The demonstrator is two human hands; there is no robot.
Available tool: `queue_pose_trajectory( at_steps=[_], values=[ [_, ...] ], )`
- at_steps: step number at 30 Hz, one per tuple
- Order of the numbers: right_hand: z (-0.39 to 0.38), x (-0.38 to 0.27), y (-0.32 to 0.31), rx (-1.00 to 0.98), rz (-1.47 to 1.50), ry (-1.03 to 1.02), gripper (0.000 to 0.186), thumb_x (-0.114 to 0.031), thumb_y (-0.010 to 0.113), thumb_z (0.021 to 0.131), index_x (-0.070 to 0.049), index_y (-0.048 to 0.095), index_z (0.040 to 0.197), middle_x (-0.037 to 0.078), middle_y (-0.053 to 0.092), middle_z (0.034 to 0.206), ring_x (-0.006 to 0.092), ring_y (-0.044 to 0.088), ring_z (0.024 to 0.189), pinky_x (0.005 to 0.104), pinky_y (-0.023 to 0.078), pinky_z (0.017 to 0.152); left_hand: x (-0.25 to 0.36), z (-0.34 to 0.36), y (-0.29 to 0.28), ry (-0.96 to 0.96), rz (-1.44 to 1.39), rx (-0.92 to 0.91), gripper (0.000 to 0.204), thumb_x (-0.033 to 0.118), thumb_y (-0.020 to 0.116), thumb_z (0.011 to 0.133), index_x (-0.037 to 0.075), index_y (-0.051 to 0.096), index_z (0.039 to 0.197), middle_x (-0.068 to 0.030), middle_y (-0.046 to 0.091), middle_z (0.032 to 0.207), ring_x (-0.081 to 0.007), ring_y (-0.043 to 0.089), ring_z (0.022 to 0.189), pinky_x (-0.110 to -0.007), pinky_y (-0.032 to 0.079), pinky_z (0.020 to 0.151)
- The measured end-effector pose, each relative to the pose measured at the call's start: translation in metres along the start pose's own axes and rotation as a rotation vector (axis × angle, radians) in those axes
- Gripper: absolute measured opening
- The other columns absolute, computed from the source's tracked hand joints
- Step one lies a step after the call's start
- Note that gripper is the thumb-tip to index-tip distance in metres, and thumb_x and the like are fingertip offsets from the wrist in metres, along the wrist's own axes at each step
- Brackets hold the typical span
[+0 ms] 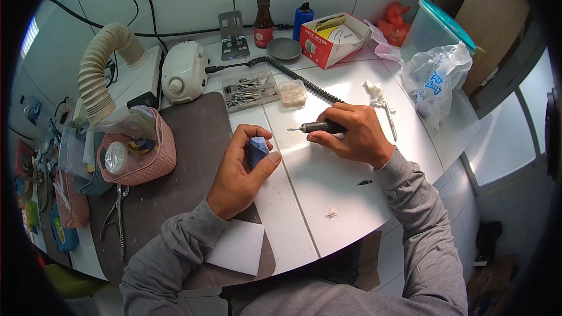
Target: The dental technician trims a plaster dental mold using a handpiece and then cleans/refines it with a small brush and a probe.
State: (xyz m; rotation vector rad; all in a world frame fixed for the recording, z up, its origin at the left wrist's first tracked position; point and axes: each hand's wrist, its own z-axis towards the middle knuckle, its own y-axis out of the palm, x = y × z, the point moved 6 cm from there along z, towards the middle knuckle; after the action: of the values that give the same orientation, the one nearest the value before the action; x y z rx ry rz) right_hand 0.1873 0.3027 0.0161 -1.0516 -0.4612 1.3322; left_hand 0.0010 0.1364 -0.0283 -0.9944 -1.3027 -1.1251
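At the middle of the white desk (pixel 328 169), beside its grey mat (pixel 187 158), we see the right hand (pixel 351 134) gripping a slim black rotary handpiece (pixel 319 127), while the left hand (pixel 240 169) closes around a small blue cast (pixel 256 151).

Bright, even daylight – glare on the white table (pixel 328 169) – sharp centre, fisheye-bent, dark rim.
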Motion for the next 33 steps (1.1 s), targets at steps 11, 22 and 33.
queue_pose_trajectory(
  at_steps=[11,22,33],
  values=[
    [0.0009,-0.0018,-0.0016,-0.063,-0.010,0.032,0.038,-0.041,0.094,0.093,-0.006,0.081,0.098,0.010,0.077,0.082,0.0274,0.075,0.066,0.0378,0.058,0.059,0.0008,-0.0006,-0.0006,-0.004,0.032,0.004,0.041,0.009,0.074,0.108,0.007,0.051,0.143,-0.0074,0.056,0.128,-0.0129,0.063,0.111,-0.030,0.056,0.102],
    [-0.0004,0.0010,0.0007,0.023,-0.008,-0.004,0.050,-0.057,0.087,0.097,-0.008,0.079,0.087,0.005,0.071,0.073,0.0231,0.068,0.059,0.0373,0.051,0.053,0.0004,0.0001,0.0011,0.001,0.040,-0.005,0.041,0.009,0.074,0.109,0.008,0.051,0.143,-0.0069,0.056,0.128,-0.0128,0.062,0.111,-0.030,0.056,0.104],
    [-0.0014,0.0001,0.0012,0.027,-0.004,-0.006,0.050,-0.057,0.088,0.097,-0.009,0.079,0.088,0.005,0.071,0.073,0.0231,0.069,0.060,0.0375,0.052,0.053,0.0015,-0.0011,0.0033,0.035,0.011,0.010,0.039,0.013,0.079,0.107,0.009,0.055,0.138,-0.0017,0.056,0.118,-0.0078,0.056,0.104,-0.023,0.053,0.094]
  ],
)
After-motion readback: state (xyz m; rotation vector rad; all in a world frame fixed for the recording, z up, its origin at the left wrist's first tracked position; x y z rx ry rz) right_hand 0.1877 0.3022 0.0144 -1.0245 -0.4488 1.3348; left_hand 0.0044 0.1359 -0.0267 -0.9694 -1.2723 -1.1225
